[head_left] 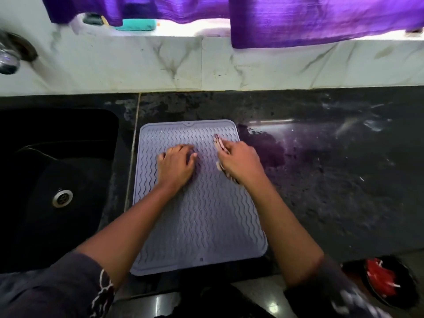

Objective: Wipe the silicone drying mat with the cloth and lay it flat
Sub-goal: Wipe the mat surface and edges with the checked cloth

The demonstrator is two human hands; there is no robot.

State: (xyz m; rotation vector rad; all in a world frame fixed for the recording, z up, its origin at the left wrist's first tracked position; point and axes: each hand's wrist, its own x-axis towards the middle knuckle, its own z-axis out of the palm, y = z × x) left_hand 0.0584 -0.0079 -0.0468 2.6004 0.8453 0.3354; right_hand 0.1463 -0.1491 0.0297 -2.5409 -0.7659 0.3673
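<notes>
A pale lilac-grey silicone drying mat (206, 221) with wavy ridges lies flat on the dark stone counter (332, 180), just right of the sink. My left hand (175, 165) presses on the mat's upper middle, fingers curled down against the ridges, holding nothing. My right hand (241, 160) rests on the mat's upper right part and grips a small striped pinkish cloth (219, 143), which pokes out ahead of the fingers and below the palm. Small water drops glint on the mat's far left part.
A black sink (46, 180) with a metal drain (62, 198) sits at the left; a tap (9, 58) juts out above it. White marble wall tiles (206, 63) back the counter. Purple curtains (298, 17) hang over the sill. A dark bowl with red contents (385, 281) stands below right.
</notes>
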